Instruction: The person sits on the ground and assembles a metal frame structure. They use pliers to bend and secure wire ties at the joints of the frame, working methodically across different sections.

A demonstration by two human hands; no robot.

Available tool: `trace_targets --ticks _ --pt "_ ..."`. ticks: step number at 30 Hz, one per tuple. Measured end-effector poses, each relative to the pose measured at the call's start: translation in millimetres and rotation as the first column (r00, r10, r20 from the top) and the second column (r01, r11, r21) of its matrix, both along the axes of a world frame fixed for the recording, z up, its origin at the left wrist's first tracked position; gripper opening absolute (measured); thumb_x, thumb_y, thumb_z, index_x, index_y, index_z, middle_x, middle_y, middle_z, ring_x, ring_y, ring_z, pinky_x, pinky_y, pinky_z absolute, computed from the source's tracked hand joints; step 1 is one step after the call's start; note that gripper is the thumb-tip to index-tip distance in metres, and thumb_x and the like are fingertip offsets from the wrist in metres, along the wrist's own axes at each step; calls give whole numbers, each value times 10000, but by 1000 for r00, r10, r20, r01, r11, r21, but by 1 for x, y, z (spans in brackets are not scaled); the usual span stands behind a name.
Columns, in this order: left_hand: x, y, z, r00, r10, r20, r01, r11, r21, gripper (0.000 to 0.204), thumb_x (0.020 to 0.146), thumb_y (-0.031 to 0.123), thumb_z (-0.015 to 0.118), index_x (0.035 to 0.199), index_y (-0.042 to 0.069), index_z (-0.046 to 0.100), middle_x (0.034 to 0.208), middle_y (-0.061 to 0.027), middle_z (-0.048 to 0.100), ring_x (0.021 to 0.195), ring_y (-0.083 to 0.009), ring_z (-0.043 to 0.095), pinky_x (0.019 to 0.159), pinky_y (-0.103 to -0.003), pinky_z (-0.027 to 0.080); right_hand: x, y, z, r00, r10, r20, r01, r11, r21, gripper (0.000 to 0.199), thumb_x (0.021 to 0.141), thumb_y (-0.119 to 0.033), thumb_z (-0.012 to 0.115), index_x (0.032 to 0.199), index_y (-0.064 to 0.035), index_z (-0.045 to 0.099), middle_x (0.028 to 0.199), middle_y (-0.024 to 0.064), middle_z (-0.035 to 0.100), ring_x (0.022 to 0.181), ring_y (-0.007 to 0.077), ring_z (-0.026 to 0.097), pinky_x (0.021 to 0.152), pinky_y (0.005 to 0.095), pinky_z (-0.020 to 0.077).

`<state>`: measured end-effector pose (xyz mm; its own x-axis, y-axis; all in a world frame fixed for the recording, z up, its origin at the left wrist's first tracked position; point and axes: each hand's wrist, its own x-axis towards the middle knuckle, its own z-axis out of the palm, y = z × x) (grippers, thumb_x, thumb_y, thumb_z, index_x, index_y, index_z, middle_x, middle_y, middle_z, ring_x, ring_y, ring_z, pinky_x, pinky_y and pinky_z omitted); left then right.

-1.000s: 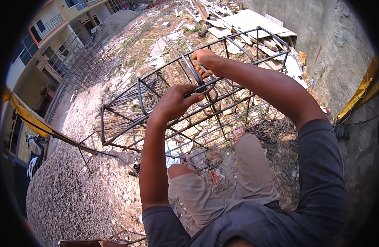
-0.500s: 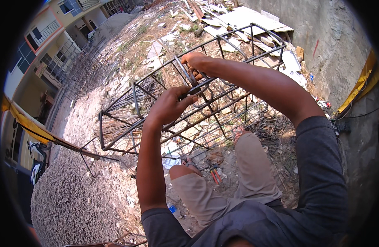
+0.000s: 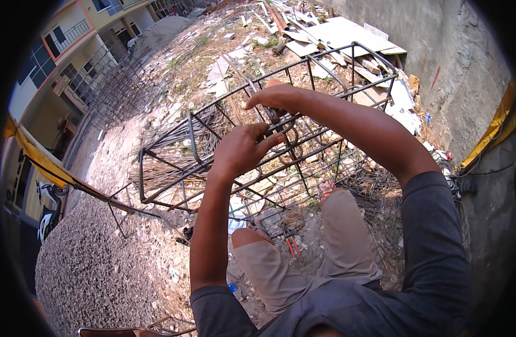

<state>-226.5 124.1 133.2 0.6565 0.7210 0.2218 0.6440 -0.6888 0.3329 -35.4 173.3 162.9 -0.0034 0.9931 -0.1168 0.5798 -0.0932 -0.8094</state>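
Observation:
A long rebar cage [image 3: 213, 160] of dark steel bars and bent rectangular stirrups stretches across in front of me at a slant. Where several stirrups sit close together near its middle, both my hands are at work. My left hand [image 3: 241, 149] grips the bars from the near side, thumb stretched out along them and fingertips partly hidden. Just beyond it, my right hand [image 3: 277, 98] reaches over the top bar and curls around the stirrups, its index finger pointing left. Its other fingers are mostly hidden behind the bars.
Red-handled pliers [image 3: 292, 246] lie on the ground between my feet. Loose rods [image 3: 162, 180] are piled beneath the cage. A gravel heap [image 3: 95, 264] rises at left, and white boards [image 3: 347, 36] lie near the concrete wall [image 3: 443, 67]. Yellow sheeting [image 3: 42, 163] hangs on a pole at left.
My right index finger has lifted from the bars and now points left. My left hand keeps its place on the cage. The whole view has shifted slightly.

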Motion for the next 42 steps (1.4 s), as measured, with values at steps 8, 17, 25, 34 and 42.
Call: trace_targets --ticks 8,17,25,34,42 --pt "-2 2 3 995 -64 -71 61 997 -49 487 982 552 602 1049 79 694 837 -193 698 835 -381 698 731 -507 515 -6 17 -17 945 -96 -312 64 992 -111 246 842 -113 771 993 63 687 860 136 677 692 199 680 545 344 604" --pt "6 -8 13 992 -18 -122 6 995 -102 537 977 580 603 1055 61 716 816 -184 695 799 -362 693 740 -481 513 -8 15 -18 869 -142 -474 69 983 -168 158 846 -52 736 927 48 646 807 133 683 647 210 693 528 339 609" --pt "11 -8 6 974 59 -219 -46 997 65 639 995 675 472 996 76 692 825 -165 721 817 -371 723 727 -502 554 -14 20 -21 871 -145 -470 105 988 -111 153 840 -19 744 927 69 654 872 155 680 741 211 704 553 373 638" --pt "9 -11 10 975 40 -217 -42 999 -2 590 987 644 525 973 76 685 816 -182 708 823 -384 713 728 -521 540 -11 16 -23 870 -205 -448 167 978 -123 346 809 -140 840 979 39 598 815 107 610 639 222 667 481 375 608" --pt "6 -8 -5 997 20 -69 -13 995 97 607 976 662 532 946 74 681 681 -173 650 701 -398 676 650 -521 499 -13 13 -24 853 -217 -475 166 975 -148 361 842 -331 850 862 -64 607 654 32 555 487 147 562 400 313 472"
